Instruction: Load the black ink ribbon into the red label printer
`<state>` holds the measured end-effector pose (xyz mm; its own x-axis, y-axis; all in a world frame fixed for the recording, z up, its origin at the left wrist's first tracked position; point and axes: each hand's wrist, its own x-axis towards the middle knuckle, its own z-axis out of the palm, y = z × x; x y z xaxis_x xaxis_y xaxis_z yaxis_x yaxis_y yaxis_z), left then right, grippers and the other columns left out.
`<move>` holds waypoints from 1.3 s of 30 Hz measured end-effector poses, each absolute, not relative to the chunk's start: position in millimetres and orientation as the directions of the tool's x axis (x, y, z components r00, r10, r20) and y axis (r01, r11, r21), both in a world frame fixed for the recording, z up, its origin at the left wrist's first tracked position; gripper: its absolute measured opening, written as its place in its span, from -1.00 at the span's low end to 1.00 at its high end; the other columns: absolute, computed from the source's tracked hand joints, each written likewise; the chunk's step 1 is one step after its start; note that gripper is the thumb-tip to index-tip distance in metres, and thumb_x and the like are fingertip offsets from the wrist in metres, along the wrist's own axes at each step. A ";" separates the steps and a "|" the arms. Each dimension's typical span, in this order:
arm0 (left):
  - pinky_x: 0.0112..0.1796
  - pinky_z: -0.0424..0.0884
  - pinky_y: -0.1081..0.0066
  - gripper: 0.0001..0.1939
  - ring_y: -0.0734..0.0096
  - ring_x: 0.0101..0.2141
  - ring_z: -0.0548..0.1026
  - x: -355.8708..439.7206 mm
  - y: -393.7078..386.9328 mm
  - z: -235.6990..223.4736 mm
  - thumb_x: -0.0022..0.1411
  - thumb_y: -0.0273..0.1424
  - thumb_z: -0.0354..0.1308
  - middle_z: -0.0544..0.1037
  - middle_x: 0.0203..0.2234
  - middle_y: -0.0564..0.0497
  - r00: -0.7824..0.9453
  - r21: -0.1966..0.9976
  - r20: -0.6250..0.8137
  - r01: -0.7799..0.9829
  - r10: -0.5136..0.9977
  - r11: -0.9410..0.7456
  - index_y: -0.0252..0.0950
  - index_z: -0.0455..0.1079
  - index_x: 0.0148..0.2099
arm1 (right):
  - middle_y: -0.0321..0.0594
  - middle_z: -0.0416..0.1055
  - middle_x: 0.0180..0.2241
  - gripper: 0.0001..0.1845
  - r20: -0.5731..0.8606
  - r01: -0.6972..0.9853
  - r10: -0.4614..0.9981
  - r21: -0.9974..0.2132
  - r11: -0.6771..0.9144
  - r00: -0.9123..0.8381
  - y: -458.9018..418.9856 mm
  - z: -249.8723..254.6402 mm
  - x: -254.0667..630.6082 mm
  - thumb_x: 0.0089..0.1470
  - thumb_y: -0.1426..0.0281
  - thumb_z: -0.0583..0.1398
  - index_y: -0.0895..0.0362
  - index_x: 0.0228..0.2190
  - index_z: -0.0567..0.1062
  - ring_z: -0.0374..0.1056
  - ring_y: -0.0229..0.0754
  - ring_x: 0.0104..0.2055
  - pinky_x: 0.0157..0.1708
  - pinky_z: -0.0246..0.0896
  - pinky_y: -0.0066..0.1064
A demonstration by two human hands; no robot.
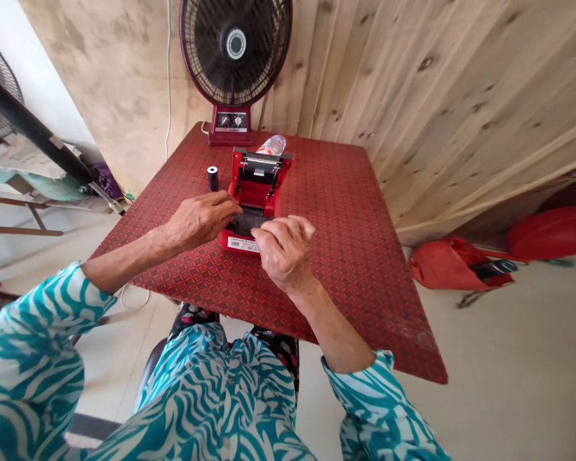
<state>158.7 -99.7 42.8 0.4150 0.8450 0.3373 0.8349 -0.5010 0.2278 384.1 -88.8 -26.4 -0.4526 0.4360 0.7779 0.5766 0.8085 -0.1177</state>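
A red label printer (252,192) stands on the table with its lid raised, showing a black mechanism inside. My left hand (206,218) is closed at the left side of the front opening, its fingertips pinching the edge of a black ribbon (250,224). From the right, my right hand (287,250) pinches the same ribbon near the front right corner, with its outer fingers curled. The ribbon lies over the opening between both hands; its ends are hidden by fingers. Beside the printer, to the left, a small black roll (213,179) with a white core stands upright.
The table (345,256) has a red patterned cover. A dark red fan (235,51) stands at its back edge, against a wooden wall (413,96). Behind the printer lies a clear plastic bottle (272,145). An orange-red bag (446,266) sits on the right.
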 end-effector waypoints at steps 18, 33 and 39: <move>-0.29 0.49 0.34 -0.56 0.28 -0.26 0.60 137.5 -74.2 6.0 0.11 -0.24 0.25 0.65 -0.17 -0.17 -0.025 0.929 -0.199 0.314 0.980 0.197 -0.30 0.46 0.02 | -0.35 0.57 -0.31 -0.76 0.839 0.584 0.308 0.013 0.812 -0.448 -100.6 -43.9 381.5 0.24 0.51 0.17 -0.08 -0.22 0.56 0.44 -0.21 -0.14 0.09 0.05 -0.17; 0.21 0.29 0.12 -0.44 0.07 0.21 0.40 148.8 -10.3 59.6 0.30 0.02 0.17 0.54 0.14 -0.10 0.048 0.791 0.379 0.500 0.924 -0.351 -0.20 0.43 0.20 | -0.25 0.52 -0.34 -0.82 0.886 0.607 0.220 0.084 0.790 -0.409 -101.1 -40.3 376.1 0.23 0.52 0.18 0.06 -0.27 0.58 0.35 -0.20 -0.14 0.11 0.05 -0.22; -0.08 0.46 0.32 -0.48 0.30 -0.22 0.59 138.0 -36.4 45.7 0.34 -0.08 0.15 0.66 -0.29 -0.03 0.165 0.730 0.348 0.570 0.923 -0.377 -0.27 0.41 0.21 | -0.29 0.51 -0.32 -0.78 0.882 0.604 0.226 0.080 0.793 -0.413 -101.2 -40.2 375.8 0.26 0.52 0.16 0.01 -0.27 0.58 0.35 -0.21 -0.13 0.11 0.05 -0.22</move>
